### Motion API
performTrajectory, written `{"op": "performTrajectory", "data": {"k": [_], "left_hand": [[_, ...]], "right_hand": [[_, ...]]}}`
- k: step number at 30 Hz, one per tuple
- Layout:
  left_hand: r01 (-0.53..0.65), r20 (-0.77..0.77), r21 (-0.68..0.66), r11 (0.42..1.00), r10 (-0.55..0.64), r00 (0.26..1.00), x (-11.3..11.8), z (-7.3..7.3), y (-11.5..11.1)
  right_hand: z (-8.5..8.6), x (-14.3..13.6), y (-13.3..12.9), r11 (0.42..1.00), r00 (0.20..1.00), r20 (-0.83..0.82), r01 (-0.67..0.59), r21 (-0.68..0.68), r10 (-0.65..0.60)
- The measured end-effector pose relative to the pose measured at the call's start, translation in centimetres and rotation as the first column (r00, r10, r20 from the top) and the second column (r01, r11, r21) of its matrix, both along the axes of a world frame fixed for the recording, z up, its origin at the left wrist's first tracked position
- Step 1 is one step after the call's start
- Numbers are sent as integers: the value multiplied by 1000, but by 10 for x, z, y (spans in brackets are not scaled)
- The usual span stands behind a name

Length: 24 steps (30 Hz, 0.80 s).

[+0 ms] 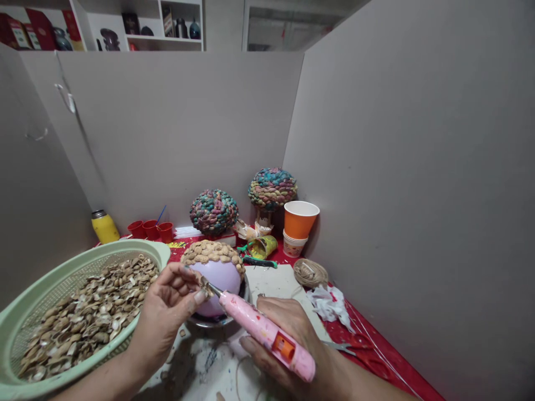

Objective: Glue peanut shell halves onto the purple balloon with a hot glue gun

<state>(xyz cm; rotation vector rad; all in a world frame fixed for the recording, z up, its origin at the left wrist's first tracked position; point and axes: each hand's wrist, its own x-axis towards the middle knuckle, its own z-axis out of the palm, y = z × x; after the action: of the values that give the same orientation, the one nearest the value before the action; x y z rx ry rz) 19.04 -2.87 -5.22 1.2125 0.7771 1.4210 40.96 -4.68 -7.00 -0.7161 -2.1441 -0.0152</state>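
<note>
My left hand (173,298) pinches a small piece of shell (205,285) between thumb and fingers. In my right hand (292,334) is a pink glue gun (254,323), its metal tip pointing up-left and meeting the shell piece. Behind the two hands, a lilac balloon (219,278) rests in a metal bowl (246,292); its upper part is covered in rows of tan shells (209,252). To the left stands a green basket (161,252) holding many loose shells (94,312).
Two multicoloured shell-covered balls (214,211) stand at the back, near an orange cup (300,220). Twine (310,273), crumpled tissue (330,305) and scissors (340,346) lie on the right. Red cups (150,229) and a yellow bottle (105,227) are back left. Grey panels enclose the table.
</note>
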Motion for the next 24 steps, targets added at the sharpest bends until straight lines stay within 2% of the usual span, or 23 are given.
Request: {"op": "performTrajectory", "data": {"k": [24], "left_hand": [[-78,2,97,992,78,997,-4,1,1]], "right_hand": [[2,-1,-2,999,999,25,20,35,-21]]}}
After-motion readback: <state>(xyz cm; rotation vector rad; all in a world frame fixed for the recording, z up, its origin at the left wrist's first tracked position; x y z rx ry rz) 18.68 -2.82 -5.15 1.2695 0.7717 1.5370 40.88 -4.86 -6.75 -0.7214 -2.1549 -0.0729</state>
